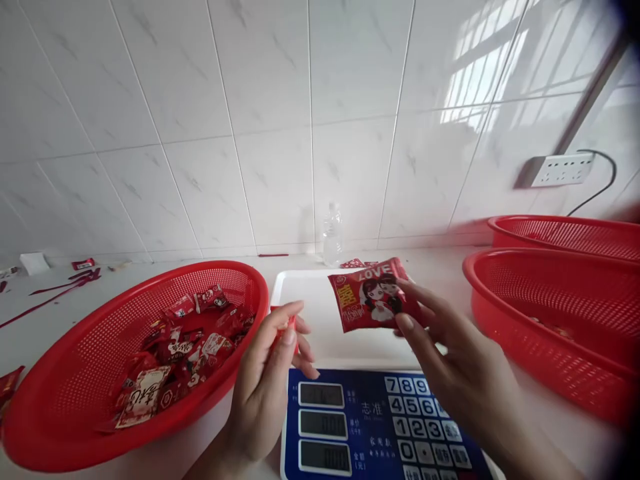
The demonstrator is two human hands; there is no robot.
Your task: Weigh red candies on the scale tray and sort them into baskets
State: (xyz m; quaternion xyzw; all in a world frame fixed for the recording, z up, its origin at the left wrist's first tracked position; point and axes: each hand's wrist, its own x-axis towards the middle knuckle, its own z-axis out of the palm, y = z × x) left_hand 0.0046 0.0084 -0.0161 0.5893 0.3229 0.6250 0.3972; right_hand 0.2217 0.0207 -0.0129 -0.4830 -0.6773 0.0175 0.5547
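Observation:
My right hand (445, 347) pinches a red candy packet (373, 297) by its right end, with "LOVE" and a cartoon couple printed on it. The packet is held above the white tray of a digital scale (320, 313). My left hand (270, 373) is closed with a small red wrapped piece (289, 333) between thumb and fingers, mostly hidden. It is over the scale's left front edge, near a red plastic basket (250, 273). Inside that basket lie several wrapped candies (175, 347), mostly red. The scale's blue panel (370, 427) faces me, partly covered by my right forearm.
Two more red baskets (550, 260) stand at the right, the nearer one with a few small pieces at its bottom. A clear plastic bottle (332, 237) stands by the tiled wall. A power strip (560, 170) hangs at right. Red ribbon scraps (75, 283) lie at left.

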